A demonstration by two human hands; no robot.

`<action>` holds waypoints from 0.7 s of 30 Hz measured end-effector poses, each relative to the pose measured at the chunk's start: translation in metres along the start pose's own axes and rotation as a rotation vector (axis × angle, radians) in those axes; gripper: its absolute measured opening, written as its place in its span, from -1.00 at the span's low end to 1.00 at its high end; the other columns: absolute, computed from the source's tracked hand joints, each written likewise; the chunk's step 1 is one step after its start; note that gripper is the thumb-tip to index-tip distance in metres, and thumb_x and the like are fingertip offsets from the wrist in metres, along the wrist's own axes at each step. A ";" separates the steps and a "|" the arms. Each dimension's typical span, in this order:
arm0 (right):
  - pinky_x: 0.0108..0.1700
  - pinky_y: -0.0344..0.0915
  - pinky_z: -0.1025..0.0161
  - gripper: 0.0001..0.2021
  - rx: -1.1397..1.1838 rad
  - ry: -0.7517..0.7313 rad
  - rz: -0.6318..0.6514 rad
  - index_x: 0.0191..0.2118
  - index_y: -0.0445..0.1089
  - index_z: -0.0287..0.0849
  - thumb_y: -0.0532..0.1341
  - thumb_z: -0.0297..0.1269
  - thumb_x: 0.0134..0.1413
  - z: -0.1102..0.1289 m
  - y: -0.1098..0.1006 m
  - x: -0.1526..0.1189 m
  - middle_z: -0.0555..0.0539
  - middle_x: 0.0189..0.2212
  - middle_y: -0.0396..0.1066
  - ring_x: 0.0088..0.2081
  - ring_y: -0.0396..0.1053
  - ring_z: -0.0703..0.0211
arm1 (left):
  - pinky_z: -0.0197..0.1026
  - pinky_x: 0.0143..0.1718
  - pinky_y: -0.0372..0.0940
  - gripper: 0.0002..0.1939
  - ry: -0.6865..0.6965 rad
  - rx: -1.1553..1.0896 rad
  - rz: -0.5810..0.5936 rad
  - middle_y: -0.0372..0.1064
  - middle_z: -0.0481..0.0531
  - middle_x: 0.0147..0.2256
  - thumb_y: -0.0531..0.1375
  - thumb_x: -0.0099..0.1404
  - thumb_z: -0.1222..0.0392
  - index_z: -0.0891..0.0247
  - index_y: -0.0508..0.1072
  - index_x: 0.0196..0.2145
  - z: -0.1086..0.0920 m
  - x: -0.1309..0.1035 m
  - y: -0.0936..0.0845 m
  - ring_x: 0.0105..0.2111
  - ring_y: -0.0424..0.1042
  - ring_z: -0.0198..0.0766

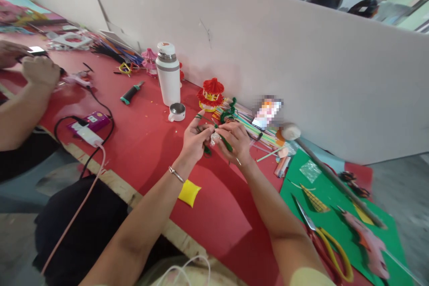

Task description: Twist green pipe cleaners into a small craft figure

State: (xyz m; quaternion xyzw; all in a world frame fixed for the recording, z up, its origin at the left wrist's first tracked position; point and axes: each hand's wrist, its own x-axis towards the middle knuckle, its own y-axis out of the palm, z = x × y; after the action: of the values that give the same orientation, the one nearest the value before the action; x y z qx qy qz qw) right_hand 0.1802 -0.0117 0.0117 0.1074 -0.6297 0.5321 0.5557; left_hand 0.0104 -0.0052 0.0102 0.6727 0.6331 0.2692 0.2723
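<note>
My left hand (195,139) is closed in a pinch on a small piece of green yarn work (216,127), with a green strand over its raised index finger. In my right hand (236,139) is a slim crochet hook with a green grip (226,144); its thin end sticks out near the wrist. Both sets of fingertips meet at the yarn work. A small clear or whitish piece (213,137) hangs between the hands, too small to make out. More dark green yarn (208,150) dangles beneath my left fingers.
Behind my hands stand a white thermos (168,78), its cup (177,112) and a red-yellow carousel-like ornament (211,94). A phone (267,112) leans on the partition. Scissors (330,246) and a pink glue gun (367,243) lie right. A co-worker's hands (42,70) are far left.
</note>
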 end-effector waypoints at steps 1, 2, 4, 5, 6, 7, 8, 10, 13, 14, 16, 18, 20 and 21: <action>0.11 0.53 -0.09 -0.70 0.008 0.010 -0.028 0.10 0.55 0.00 0.36 -0.32 0.28 0.002 0.002 0.000 -0.17 -0.05 0.64 0.02 0.56 -0.06 | -0.41 -0.59 0.15 -0.03 0.059 0.050 -0.015 0.52 -0.15 -0.45 0.58 0.01 0.22 0.17 0.41 0.36 0.001 0.001 0.000 -0.63 0.23 -0.51; 0.09 0.54 -0.06 -0.72 0.031 0.032 -0.049 0.10 0.55 0.00 0.34 -0.34 0.31 0.004 0.003 0.000 -0.16 -0.07 0.65 0.00 0.58 -0.03 | -0.40 -0.59 0.16 -0.02 0.109 0.098 -0.025 0.54 -0.13 -0.43 0.58 0.03 0.21 0.19 0.39 0.38 0.002 0.002 -0.001 -0.63 0.25 -0.51; 0.02 0.57 0.01 -0.76 0.095 0.127 -0.064 0.08 0.56 -0.01 0.31 -0.33 0.35 0.007 0.003 0.003 -0.14 -0.10 0.67 -0.05 0.61 0.03 | -0.39 -0.58 0.17 -0.02 0.184 0.183 -0.035 0.56 -0.13 -0.43 0.55 0.06 0.21 0.21 0.37 0.40 0.005 0.003 -0.002 -0.61 0.27 -0.49; -0.03 0.58 0.05 -0.78 0.126 0.195 -0.063 0.07 0.57 -0.01 0.32 -0.29 0.36 0.008 0.002 0.005 -0.13 -0.10 0.67 -0.07 0.62 0.04 | -0.39 -0.57 0.18 -0.03 0.205 0.220 -0.034 0.56 -0.13 -0.43 0.54 0.07 0.22 0.20 0.36 0.41 0.006 0.004 -0.003 -0.60 0.29 -0.48; -0.08 0.59 0.08 -0.79 0.152 0.263 -0.060 0.05 0.58 -0.01 0.33 -0.25 0.35 0.009 0.001 0.006 -0.13 -0.09 0.67 -0.07 0.62 0.05 | -0.39 -0.56 0.20 -0.03 0.219 0.252 -0.029 0.57 -0.13 -0.42 0.53 0.08 0.22 0.20 0.35 0.42 0.007 0.004 -0.004 -0.58 0.31 -0.47; -0.11 0.59 0.10 -0.80 0.172 0.317 -0.058 0.03 0.59 -0.01 0.35 -0.21 0.34 0.009 0.000 0.007 -0.14 -0.08 0.68 -0.05 0.62 0.04 | -0.38 -0.55 0.22 -0.03 0.228 0.277 -0.025 0.57 -0.13 -0.41 0.52 0.09 0.22 0.18 0.34 0.43 0.008 0.004 -0.005 -0.57 0.33 -0.46; -0.11 0.60 0.10 -0.81 0.186 0.340 -0.059 0.01 0.60 -0.01 0.36 -0.18 0.33 0.009 -0.001 0.008 -0.14 -0.06 0.68 -0.03 0.63 0.03 | -0.38 -0.54 0.23 -0.04 0.233 0.296 -0.019 0.58 -0.13 -0.40 0.51 0.11 0.22 0.17 0.34 0.43 0.009 0.004 -0.006 -0.57 0.34 -0.46; -0.01 0.61 0.05 -0.83 0.184 0.298 -0.069 -0.02 0.61 -0.01 0.37 -0.19 0.32 0.007 -0.001 0.007 -0.13 -0.04 0.69 0.01 0.64 0.01 | -0.38 -0.54 0.24 -0.04 0.233 0.307 -0.016 0.58 -0.12 -0.40 0.50 0.13 0.21 0.16 0.33 0.44 0.011 0.004 -0.006 -0.58 0.33 -0.47; 0.12 0.58 -0.01 -0.82 0.129 0.152 -0.050 0.02 0.61 -0.01 0.34 -0.28 0.35 0.004 0.000 0.005 -0.16 0.00 0.70 0.03 0.66 0.00 | -0.38 -0.58 0.21 -0.01 0.216 0.280 -0.031 0.59 -0.12 -0.41 0.52 0.12 0.17 0.17 0.31 0.45 0.012 0.004 -0.005 -0.61 0.31 -0.48; 0.11 0.59 -0.01 -0.80 0.110 0.123 -0.039 0.04 0.60 -0.01 0.34 -0.30 0.35 0.004 -0.001 0.005 -0.17 0.02 0.70 0.03 0.66 0.00 | -0.38 -0.59 0.20 0.01 0.213 0.270 -0.035 0.59 -0.12 -0.41 0.54 0.11 0.16 0.18 0.31 0.46 0.012 0.003 -0.004 -0.61 0.31 -0.47; 0.10 0.59 0.01 -0.78 0.097 0.100 -0.030 0.06 0.59 -0.01 0.34 -0.32 0.35 0.004 -0.003 0.005 -0.17 0.01 0.70 0.02 0.67 0.00 | -0.38 -0.60 0.19 0.04 0.205 0.256 -0.036 0.60 -0.11 -0.42 0.56 0.08 0.15 0.18 0.30 0.46 0.010 0.003 -0.002 -0.62 0.32 -0.47; 0.11 0.59 0.02 -0.78 0.119 0.113 -0.025 0.05 0.60 -0.01 0.34 -0.32 0.35 0.005 -0.007 0.007 -0.15 -0.01 0.70 0.01 0.67 0.02 | -0.38 -0.61 0.18 0.07 0.185 0.243 -0.038 0.61 -0.10 -0.43 0.58 0.04 0.15 0.20 0.31 0.46 0.008 0.002 0.000 -0.63 0.31 -0.47; 0.13 0.57 0.02 -0.80 0.152 0.133 -0.002 0.04 0.60 0.00 0.33 -0.31 0.36 0.007 -0.012 0.010 -0.14 -0.02 0.70 0.00 0.67 0.03 | -0.38 -0.61 0.17 0.09 0.156 0.226 -0.054 0.61 -0.10 -0.43 0.59 0.00 0.15 0.21 0.32 0.45 0.006 0.001 0.003 -0.63 0.32 -0.47; 0.14 0.57 0.02 -0.81 0.162 0.137 0.015 0.03 0.60 0.00 0.33 -0.31 0.36 0.007 -0.014 0.011 -0.14 -0.02 0.70 0.00 0.67 0.04 | -0.38 -0.61 0.17 0.09 0.148 0.214 -0.068 0.62 -0.10 -0.42 0.59 -0.02 0.15 0.21 0.33 0.44 0.005 0.000 0.004 -0.63 0.32 -0.47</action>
State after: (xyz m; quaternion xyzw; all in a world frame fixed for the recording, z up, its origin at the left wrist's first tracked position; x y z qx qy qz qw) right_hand 0.1821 -0.0179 0.0299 0.1107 -0.5460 0.5915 0.5829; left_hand 0.0166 -0.0051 0.0092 0.6546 0.6989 0.2395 0.1605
